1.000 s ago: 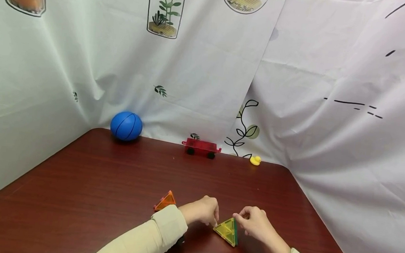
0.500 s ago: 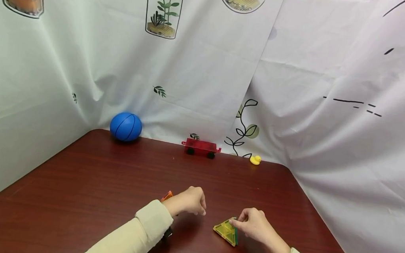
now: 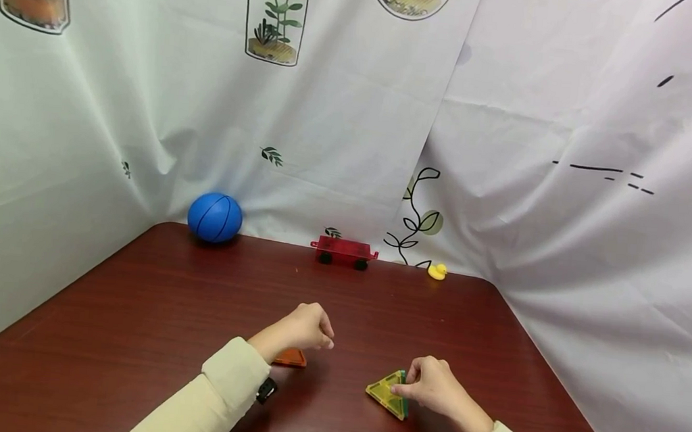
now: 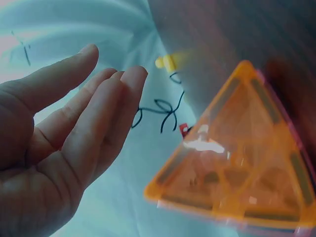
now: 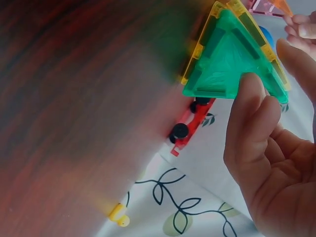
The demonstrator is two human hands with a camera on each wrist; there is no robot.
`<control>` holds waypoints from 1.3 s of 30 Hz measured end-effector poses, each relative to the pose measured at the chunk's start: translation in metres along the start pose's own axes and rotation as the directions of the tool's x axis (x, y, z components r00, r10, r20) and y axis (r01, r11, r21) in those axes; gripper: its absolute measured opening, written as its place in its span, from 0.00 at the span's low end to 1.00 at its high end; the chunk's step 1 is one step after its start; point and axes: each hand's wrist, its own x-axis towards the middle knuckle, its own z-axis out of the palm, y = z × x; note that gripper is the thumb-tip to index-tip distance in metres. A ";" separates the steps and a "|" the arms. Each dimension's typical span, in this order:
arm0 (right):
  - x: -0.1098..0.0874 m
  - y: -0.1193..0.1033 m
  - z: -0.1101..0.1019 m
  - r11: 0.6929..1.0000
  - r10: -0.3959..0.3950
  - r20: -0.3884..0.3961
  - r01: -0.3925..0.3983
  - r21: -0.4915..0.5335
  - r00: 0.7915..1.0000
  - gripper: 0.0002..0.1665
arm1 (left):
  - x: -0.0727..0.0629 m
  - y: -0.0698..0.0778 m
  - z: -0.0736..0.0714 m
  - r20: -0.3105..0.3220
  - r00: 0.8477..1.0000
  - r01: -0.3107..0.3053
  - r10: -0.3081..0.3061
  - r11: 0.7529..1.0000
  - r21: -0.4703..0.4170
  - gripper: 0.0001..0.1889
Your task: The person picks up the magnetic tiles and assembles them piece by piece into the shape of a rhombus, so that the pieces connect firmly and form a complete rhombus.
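Note:
In the head view my left hand [image 3: 307,327] is over the table, left of centre, holding nothing. Its fingers look loosely bent in the left wrist view. Beside it is an orange triangular magnetic tile [image 4: 237,163] with pink edging behind; my forearm partly covers this orange tile [image 3: 291,357] in the head view. My right hand [image 3: 433,385] pinches a joined pair of triangular magnetic tiles on the table. Its thumb lies at the yellow tile [image 3: 388,393], while the fingertips touch the green tile [image 5: 227,59]. Where the pair's lower edges meet the table is partly hidden.
Along the back edge of the dark red table [image 3: 132,294] stand a blue ball [image 3: 215,217], a red toy wagon [image 3: 344,251] with black wheels and a small yellow duck [image 3: 437,271]. Printed white cloth [image 3: 340,141] hangs behind and at both sides.
My left hand has left the yellow tile and moved left and away from me, now over the orange tile. My right thumb has shifted from the tile's upper corner onto its yellow face.

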 end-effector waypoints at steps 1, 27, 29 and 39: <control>0.000 0.000 0.000 1.000 0.001 0.000 -0.001 -0.002 1.000 0.21 | -0.001 -0.001 -0.003 -0.006 1.000 0.000 0.000 1.000 -0.003 0.03; 0.002 0.001 0.000 0.992 -0.034 -0.004 0.034 -0.124 0.999 0.22 | -0.020 -0.038 -0.040 -0.107 0.977 0.191 -0.183 0.980 0.062 0.19; 0.002 0.001 0.000 0.990 -0.035 0.000 0.035 -0.135 0.999 0.23 | -0.020 -0.042 -0.037 -0.111 0.976 0.196 -0.186 0.977 0.084 0.19; 0.003 0.000 0.001 0.989 -0.028 0.027 0.031 -0.145 0.999 0.22 | -0.023 -0.054 -0.023 -0.129 0.974 0.200 -0.188 0.976 0.089 0.15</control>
